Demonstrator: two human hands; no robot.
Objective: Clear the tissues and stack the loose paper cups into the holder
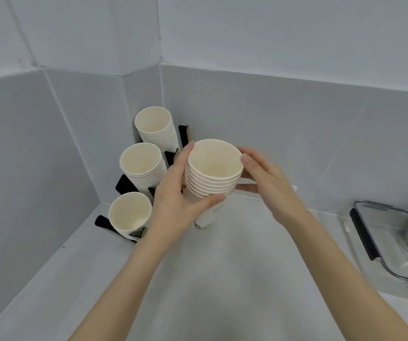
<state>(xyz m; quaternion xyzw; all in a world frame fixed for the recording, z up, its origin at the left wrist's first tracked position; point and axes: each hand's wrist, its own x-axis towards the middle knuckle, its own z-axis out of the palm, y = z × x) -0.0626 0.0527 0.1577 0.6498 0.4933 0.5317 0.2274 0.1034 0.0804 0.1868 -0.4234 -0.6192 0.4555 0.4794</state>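
Now the stack of cups (212,175), at the centre of the frame, is gripped from both sides: the left hand (176,200) wraps its side with thumb below, the right hand (264,178) pinches the rim and wall. To do it well, I think, keep the stack upright and lower it straight over a column of the black holder (124,184) (centre left). The cups are cream-white, nested, rims forming ridges.

Bright, even, soft light; faint shadows; slight overall blur; wide-angle bending at edges.
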